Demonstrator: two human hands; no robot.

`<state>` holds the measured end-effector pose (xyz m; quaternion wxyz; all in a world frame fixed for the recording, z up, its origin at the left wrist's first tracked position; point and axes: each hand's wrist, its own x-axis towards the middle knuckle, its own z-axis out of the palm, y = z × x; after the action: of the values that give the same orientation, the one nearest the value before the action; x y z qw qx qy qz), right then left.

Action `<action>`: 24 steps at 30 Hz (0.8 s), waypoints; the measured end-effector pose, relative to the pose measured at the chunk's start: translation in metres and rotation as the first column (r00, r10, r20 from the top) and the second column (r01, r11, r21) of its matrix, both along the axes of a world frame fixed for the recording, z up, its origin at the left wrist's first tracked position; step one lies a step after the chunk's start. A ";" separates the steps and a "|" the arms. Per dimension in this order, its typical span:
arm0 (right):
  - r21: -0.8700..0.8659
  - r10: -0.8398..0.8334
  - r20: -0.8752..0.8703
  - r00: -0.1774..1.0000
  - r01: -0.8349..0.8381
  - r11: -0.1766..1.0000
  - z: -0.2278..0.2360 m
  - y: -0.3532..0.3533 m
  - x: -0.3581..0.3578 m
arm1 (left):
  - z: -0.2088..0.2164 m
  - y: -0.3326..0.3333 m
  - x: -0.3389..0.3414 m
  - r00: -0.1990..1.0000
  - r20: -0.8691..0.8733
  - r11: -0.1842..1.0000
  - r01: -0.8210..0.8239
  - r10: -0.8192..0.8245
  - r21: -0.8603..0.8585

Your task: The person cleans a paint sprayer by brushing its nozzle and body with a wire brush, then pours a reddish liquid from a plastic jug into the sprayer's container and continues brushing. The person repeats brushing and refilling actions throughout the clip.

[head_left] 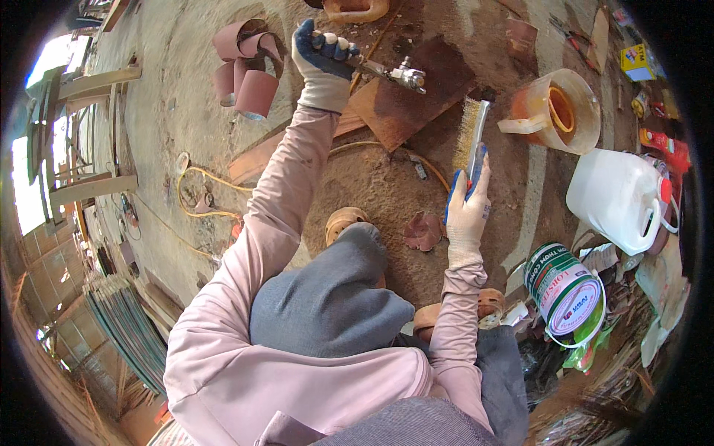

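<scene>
The wire brush (476, 132), seemingly light, stiff and best held by its handle, was right of the brown sheet (407, 111), clamped in the right hand's (468, 214) fingers, while the left hand's (323, 61) fingers clamped a metal-headed tool (405, 75).

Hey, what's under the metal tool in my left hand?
Below the metal tool, held in your left hand, is a dark-stained brown sheet. Whatever lies beneath that sheet is covered, as is the patch right behind the tool.

Daylight glares white through openings (56, 52) at left; outer edges bend.
</scene>
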<state>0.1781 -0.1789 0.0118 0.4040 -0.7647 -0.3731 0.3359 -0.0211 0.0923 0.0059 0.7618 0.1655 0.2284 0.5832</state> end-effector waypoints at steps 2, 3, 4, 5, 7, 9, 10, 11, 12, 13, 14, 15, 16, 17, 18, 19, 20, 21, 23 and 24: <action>0.015 0.007 0.020 1.000 -0.007 1.000 -0.004 -0.001 0.000 | -0.004 -0.012 0.011 0.990 -0.110 0.989 -0.072 0.086 0.127; 0.065 0.006 0.064 0.998 -0.011 0.998 -0.011 -0.003 0.000 | -0.002 -0.016 0.017 0.978 -0.162 0.976 -0.101 0.133 0.195; 0.114 0.003 0.108 0.994 -0.015 0.993 -0.016 -0.004 0.001 | -0.009 -0.015 0.014 0.997 -0.002 0.963 -0.072 0.075 0.260; 0.124 0.005 0.122 0.993 -0.021 0.992 -0.019 -0.005 0.002 | -0.011 -0.015 0.014 0.997 -0.003 0.959 -0.076 0.080 0.274; 0.136 0.013 0.143 0.990 -0.032 0.990 -0.022 -0.006 0.003 | -0.003 -0.028 0.020 0.996 -0.013 0.953 -0.084 0.091 0.293; 0.095 0.019 0.127 0.992 -0.031 0.995 -0.016 -0.005 0.003 | 0.004 -0.042 0.036 0.979 -0.061 0.950 -0.170 0.192 0.263; 0.073 0.018 0.121 0.992 -0.027 0.997 -0.012 -0.005 0.003 | 0.003 -0.047 0.045 0.968 -0.085 0.945 -0.211 0.238 0.249; 0.038 0.025 0.106 0.994 -0.029 0.999 -0.010 -0.004 0.002 | -0.002 -0.050 0.051 0.950 -0.154 0.921 -0.209 0.270 0.327; 0.007 0.032 0.086 0.996 -0.032 0.999 -0.007 -0.003 0.000 | -0.006 -0.052 0.054 0.925 -0.221 0.891 -0.199 0.308 0.408; -0.024 0.038 0.066 0.997 -0.037 0.999 -0.005 -0.002 -0.001 | -0.010 -0.055 0.056 0.893 -0.283 0.855 -0.182 0.350 0.485; 0.124 0.052 0.149 0.987 -0.070 0.990 -0.013 -0.001 -0.003 | -0.015 -0.058 0.055 0.827 -0.441 0.867 -0.105 0.348 0.487; 0.110 0.069 0.157 0.985 -0.087 0.990 -0.013 0.002 -0.005 | -0.020 -0.062 0.053 0.798 -0.485 0.853 -0.069 0.358 0.517; 0.096 0.088 0.165 0.982 -0.105 0.990 -0.012 0.004 -0.010 | -0.025 -0.067 0.051 0.766 -0.526 0.838 -0.031 0.369 0.544; 0.082 0.109 0.173 0.979 -0.124 0.989 -0.010 0.007 -0.014 | -0.031 -0.072 0.049 0.731 -0.565 0.823 0.008 0.383 0.568; 0.061 0.120 0.179 0.977 -0.133 0.989 -0.008 0.009 -0.015 | -0.040 -0.076 0.038 0.654 -0.647 0.778 0.140 0.392 0.612; 0.069 0.121 0.190 0.974 -0.136 0.988 -0.007 0.011 -0.017 | -0.038 -0.083 0.032 0.645 -0.684 0.807 0.175 0.339 0.565; 0.078 0.123 0.200 0.972 -0.141 0.987 -0.006 0.014 -0.018 | -0.035 -0.092 0.025 0.624 -0.700 0.786 0.214 0.347 0.580; 0.087 0.128 0.209 0.970 -0.149 0.985 -0.007 0.016 -0.020 | -0.031 -0.097 0.018 0.599 -0.716 0.764 0.253 0.358 0.594; 0.079 0.156 0.246 0.957 -0.180 0.980 -0.010 0.020 -0.021 | -0.044 -0.099 -0.001 0.604 -0.665 0.600 0.354 0.439 0.717; 0.053 0.187 0.266 0.946 -0.208 0.977 -0.011 0.022 -0.022 | -0.044 -0.104 -0.010 0.557 -0.696 0.584 0.405 0.453 0.704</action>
<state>0.1561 -0.1567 0.0004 0.3465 -0.7439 -0.5106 0.2566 -0.0312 -0.0118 -0.0380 0.3832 0.7432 0.2678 0.4787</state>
